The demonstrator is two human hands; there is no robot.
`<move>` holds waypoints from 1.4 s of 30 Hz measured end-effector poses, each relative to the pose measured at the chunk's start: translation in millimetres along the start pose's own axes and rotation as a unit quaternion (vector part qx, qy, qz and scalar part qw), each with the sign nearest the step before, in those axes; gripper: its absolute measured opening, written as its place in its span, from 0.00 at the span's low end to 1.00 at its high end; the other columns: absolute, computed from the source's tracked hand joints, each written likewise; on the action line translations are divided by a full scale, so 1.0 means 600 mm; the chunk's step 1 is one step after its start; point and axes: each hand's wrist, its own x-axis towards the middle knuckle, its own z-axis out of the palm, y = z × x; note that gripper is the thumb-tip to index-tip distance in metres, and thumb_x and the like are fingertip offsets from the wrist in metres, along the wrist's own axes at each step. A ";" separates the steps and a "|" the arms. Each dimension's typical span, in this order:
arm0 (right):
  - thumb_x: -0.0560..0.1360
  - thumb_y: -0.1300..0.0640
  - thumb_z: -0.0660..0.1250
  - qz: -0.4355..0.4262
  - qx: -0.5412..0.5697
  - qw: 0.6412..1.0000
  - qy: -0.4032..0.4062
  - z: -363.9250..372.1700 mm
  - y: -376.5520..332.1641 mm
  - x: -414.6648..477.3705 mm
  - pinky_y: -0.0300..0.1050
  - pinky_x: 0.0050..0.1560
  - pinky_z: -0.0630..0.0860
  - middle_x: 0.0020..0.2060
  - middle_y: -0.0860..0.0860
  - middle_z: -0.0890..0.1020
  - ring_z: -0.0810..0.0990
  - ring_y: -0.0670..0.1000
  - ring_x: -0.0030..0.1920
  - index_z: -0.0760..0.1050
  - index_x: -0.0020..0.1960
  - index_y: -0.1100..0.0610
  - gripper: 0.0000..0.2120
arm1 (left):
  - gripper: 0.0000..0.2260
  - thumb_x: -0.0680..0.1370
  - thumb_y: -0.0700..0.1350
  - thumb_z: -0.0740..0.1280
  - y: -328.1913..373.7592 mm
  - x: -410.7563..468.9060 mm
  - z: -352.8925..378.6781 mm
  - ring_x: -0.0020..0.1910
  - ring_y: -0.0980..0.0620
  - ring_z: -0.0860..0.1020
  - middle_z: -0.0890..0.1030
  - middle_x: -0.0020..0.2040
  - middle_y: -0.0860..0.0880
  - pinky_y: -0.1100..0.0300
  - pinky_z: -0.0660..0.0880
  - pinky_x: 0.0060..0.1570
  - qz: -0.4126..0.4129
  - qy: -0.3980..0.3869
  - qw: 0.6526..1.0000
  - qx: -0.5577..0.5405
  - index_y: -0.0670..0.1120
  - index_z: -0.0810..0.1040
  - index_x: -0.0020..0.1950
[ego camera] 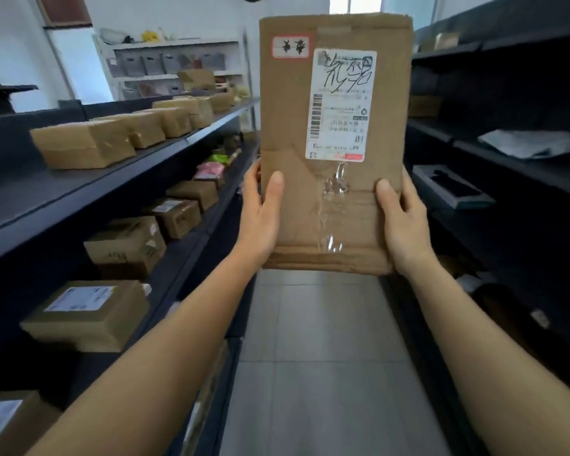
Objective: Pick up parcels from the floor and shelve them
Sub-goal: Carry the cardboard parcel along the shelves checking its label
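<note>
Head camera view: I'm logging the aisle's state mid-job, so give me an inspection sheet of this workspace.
Surface: grey tiled aisle floor, bare where visible.
Job's things: flat brown cardboard parcel held upright in the aisle; white shipping label reads upside down, scribbled over; small red-bordered sticker; crumpled clear tape near its lower end.
Clutter: brown cardboard boxes lined along the dark left shelving, three tiers; dark right shelving holds a grey bag and a dark flat tray.
Grippers: left hand and right hand grip the parcel's lower edges, thumbs in front.
Cables: nothing seen.
Surroundings: white rack with grey bins at the far wall.
</note>
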 end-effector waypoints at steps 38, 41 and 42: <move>0.79 0.41 0.60 0.334 -0.175 0.832 0.407 -0.351 0.286 -0.002 0.44 0.55 0.71 0.69 0.50 0.73 0.75 0.49 0.61 0.57 0.78 0.49 0.31 | 0.21 0.79 0.63 0.57 -0.393 0.133 0.583 0.47 0.60 0.72 0.72 0.54 0.53 0.62 0.69 0.39 -0.226 -0.528 0.819 0.023 0.53 0.57 0.65; 0.78 0.40 0.61 0.347 -0.180 0.823 0.412 -0.409 0.298 0.014 0.41 0.50 0.73 0.66 0.48 0.74 0.76 0.49 0.59 0.56 0.78 0.50 0.33 | 0.19 0.79 0.63 0.58 -0.400 0.128 0.649 0.47 0.60 0.72 0.71 0.51 0.54 0.61 0.68 0.39 -0.226 -0.536 0.812 0.041 0.53 0.58 0.61; 0.78 0.40 0.61 0.349 -0.181 0.819 0.418 -0.427 0.301 0.017 0.38 0.45 0.72 0.62 0.48 0.75 0.77 0.46 0.54 0.57 0.77 0.50 0.33 | 0.20 0.79 0.63 0.58 -0.402 0.125 0.671 0.47 0.59 0.72 0.72 0.53 0.53 0.60 0.69 0.42 -0.224 -0.543 0.808 0.043 0.52 0.58 0.61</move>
